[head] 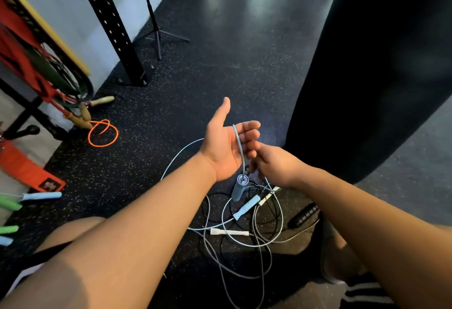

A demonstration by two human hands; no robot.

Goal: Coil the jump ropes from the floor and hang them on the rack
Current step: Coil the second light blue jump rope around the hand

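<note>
Punching bag (black) beside ropes.

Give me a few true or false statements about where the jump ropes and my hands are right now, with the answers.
1. The left hand is open, with the light blue rope draped across its fingers. True.
2. The orange rope hangs on the rack. False: it lies looped on the floor.
3. A blue handle dangles below the left hand. True.
4. The other ropes are neatly coiled. False: they lie tangled on the floor.
</note>
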